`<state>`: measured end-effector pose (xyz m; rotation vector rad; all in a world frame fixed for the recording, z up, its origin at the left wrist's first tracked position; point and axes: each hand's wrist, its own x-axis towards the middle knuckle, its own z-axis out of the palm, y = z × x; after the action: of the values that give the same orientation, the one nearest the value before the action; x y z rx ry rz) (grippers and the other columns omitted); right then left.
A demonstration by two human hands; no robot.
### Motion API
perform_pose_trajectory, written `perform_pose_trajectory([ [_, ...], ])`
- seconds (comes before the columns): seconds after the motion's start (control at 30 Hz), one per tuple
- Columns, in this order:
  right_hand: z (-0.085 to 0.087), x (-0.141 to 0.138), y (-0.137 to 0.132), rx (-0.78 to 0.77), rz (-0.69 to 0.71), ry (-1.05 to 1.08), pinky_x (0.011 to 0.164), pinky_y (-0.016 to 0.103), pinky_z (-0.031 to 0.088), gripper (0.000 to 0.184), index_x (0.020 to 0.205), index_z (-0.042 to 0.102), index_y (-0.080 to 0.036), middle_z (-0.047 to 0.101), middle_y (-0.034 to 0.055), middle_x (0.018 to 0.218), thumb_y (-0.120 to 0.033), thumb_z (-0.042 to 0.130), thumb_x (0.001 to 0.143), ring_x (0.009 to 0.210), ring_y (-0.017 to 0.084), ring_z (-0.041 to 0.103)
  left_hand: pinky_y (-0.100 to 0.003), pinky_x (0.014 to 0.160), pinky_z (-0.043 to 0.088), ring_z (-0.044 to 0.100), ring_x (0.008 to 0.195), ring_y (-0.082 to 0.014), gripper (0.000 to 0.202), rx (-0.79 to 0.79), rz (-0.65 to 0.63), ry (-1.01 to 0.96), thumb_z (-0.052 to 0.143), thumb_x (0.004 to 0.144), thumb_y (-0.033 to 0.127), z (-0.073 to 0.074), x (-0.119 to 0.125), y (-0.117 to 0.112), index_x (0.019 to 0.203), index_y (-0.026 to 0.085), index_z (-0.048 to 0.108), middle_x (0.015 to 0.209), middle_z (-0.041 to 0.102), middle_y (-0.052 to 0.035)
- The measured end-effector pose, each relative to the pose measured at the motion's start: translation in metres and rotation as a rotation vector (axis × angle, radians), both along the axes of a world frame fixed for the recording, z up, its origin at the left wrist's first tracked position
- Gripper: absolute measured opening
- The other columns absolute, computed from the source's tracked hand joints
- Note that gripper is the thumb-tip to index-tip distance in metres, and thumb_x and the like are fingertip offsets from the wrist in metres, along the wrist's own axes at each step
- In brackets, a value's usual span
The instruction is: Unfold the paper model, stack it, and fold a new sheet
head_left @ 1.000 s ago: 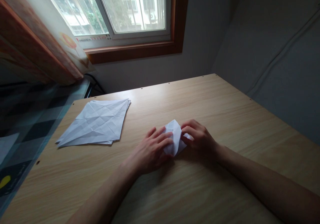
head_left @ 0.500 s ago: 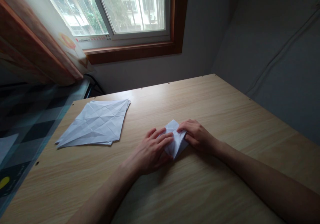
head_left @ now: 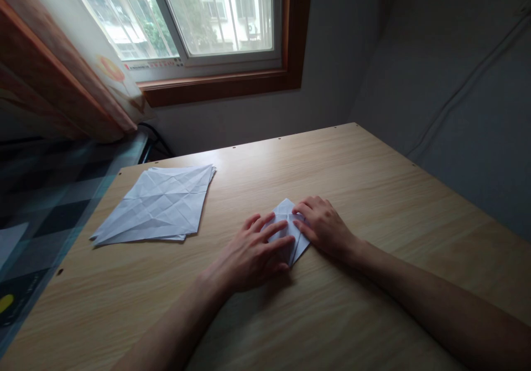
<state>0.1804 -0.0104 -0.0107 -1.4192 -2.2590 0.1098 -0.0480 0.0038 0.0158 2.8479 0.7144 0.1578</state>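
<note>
A small folded white paper [head_left: 289, 223] lies flat on the wooden table [head_left: 373, 194], just ahead of me. My left hand [head_left: 253, 252] rests on its left half with fingers stretched out and pressing down. Against the paper's right edge, my right hand [head_left: 323, 226] also lies flat, its fingertips on the paper. Much of the paper is hidden under both hands.
A stack of creased white paper sheets [head_left: 160, 202] lies at the table's far left. Behind the table are a window [head_left: 199, 17] and a curtain [head_left: 62, 67]. A chequered cloth surface [head_left: 37, 205] borders the table's left edge. A grey wall stands to the right.
The paper stood up, partly open, between my fingers a second ago; now it is pressed flat. Both hands have moved closer together and flattened onto it.
</note>
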Motion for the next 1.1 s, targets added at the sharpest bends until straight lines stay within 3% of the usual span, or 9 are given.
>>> perform_pose_trajectory([
  [0.23,0.002,0.004,-0.007,0.031,-0.077,0.058,0.082,0.042,0.045,0.009,0.094,0.063,-0.018,0.065,0.0107,0.094,-0.023,0.056,0.09,0.091,0.027,0.055,-0.054,0.105,0.034,0.042,0.132,-0.035,0.048,0.031,0.043,0.006,0.052,0.09,0.05,-0.001,0.0,0.0,0.133,0.031,0.052,0.144,0.05,-0.006],
  [0.37,0.002,0.004,-0.011,-0.026,0.031,0.081,0.089,0.044,0.045,0.014,0.1,0.065,-0.017,0.067,0.0111,0.103,-0.025,0.059,0.089,0.098,0.027,0.056,-0.049,0.098,0.039,0.05,0.12,-0.0311,0.042,0.058,0.1,-0.043,0.056,0.089,0.041,-0.002,0.0,0.0,0.128,0.026,0.056,0.138,0.056,-0.0071],
  [0.57,0.005,0.009,-0.005,-0.093,0.151,0.156,0.1,0.046,0.04,0.032,0.116,0.063,-0.017,0.063,0.0118,0.125,-0.025,0.065,0.085,0.116,0.028,0.053,-0.046,0.096,0.041,0.052,0.114,-0.0277,0.033,0.099,0.135,-0.107,0.057,0.09,0.035,-0.009,-0.001,0.002,0.121,0.027,0.061,0.136,0.057,-0.0071],
  [0.7,0.007,0.016,0.0,-0.146,0.204,0.25,0.098,0.043,0.042,0.046,0.125,0.057,-0.016,0.066,0.0109,0.118,-0.013,0.065,0.08,0.111,0.025,0.056,-0.047,0.097,0.041,0.052,0.117,-0.0285,0.036,0.103,0.153,-0.114,0.058,0.089,0.037,-0.012,-0.002,0.002,0.123,0.026,0.06,0.136,0.056,-0.0087],
  [0.87,0.002,0.022,0.002,-0.108,0.214,0.293,0.087,0.038,0.044,0.025,0.102,0.069,-0.019,0.072,0.0068,0.094,-0.006,0.053,0.087,0.093,0.022,0.06,-0.048,0.1,0.039,0.046,0.125,-0.0309,0.038,0.125,0.141,-0.115,0.055,0.091,0.037,-0.011,-0.002,0.002,0.127,0.026,0.06,0.138,0.054,-0.0097],
  [1.1,0.0,0.017,0.006,-0.066,0.283,0.298,0.084,0.035,0.044,0.017,0.094,0.071,-0.019,0.074,0.006,0.09,-0.014,0.055,0.091,0.087,0.02,0.064,-0.047,0.099,0.039,0.05,0.119,-0.0294,0.041,0.099,0.122,-0.091,0.056,0.09,0.04,-0.008,-0.001,0.001,0.129,0.027,0.058,0.131,0.057,-0.0095],
])
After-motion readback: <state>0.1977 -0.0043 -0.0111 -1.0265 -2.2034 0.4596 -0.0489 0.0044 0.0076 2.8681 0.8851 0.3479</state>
